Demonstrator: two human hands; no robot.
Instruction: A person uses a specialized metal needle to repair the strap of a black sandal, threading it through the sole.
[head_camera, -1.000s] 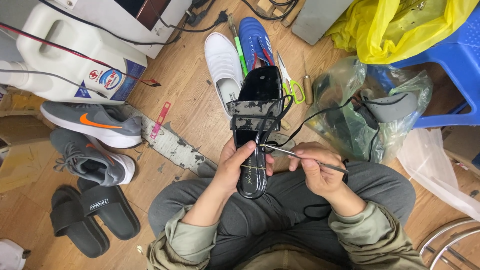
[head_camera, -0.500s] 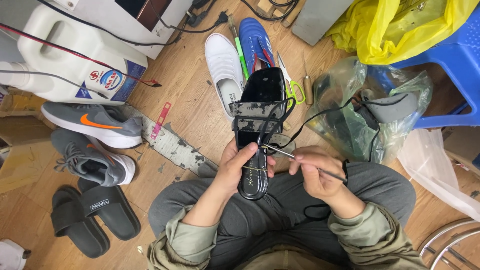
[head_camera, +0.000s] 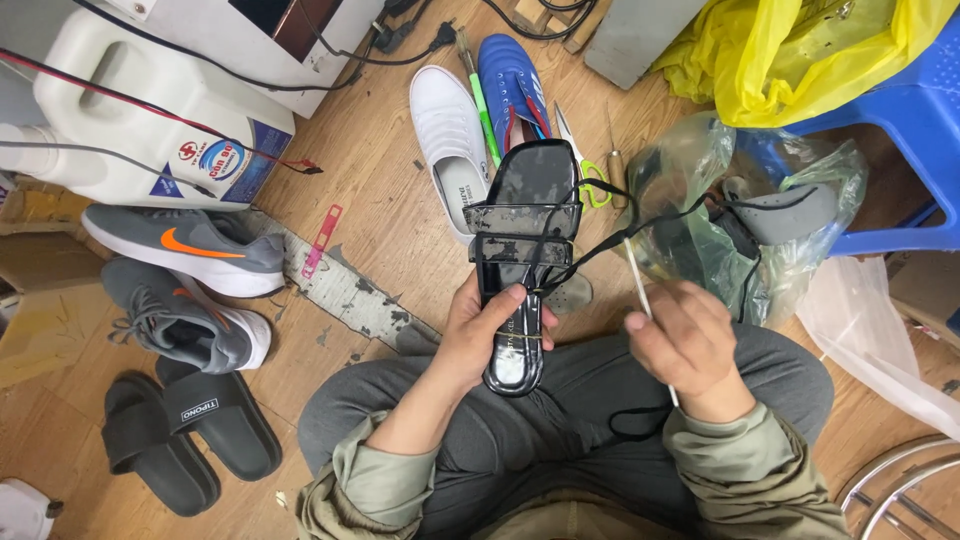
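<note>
A glossy black sandal (head_camera: 521, 225) with two clear straps lies sole-down across my lap, toe pointing away. My left hand (head_camera: 483, 332) grips its heel end, thumb on the insole. My right hand (head_camera: 685, 340) is to the right of the sandal, fingers closed on a thin pale stick-like tool (head_camera: 640, 285) that points up and away. A black thread (head_camera: 640, 225) runs from the sandal's strap area out to the right and loops down over my right thigh.
White shoe (head_camera: 450, 140) and blue shoe (head_camera: 515, 85) lie beyond the sandal, with green-handled scissors (head_camera: 590, 185). Grey sneakers (head_camera: 185, 250), black slides (head_camera: 190, 430) at left. White jug (head_camera: 150, 110) top left. Plastic bag with a grey insole (head_camera: 780, 215), blue stool (head_camera: 900, 150) right.
My right hand has pulled away from the sandal to the right, turning the tool from lying across to pointing upward. The black thread is drawn out tauter.
</note>
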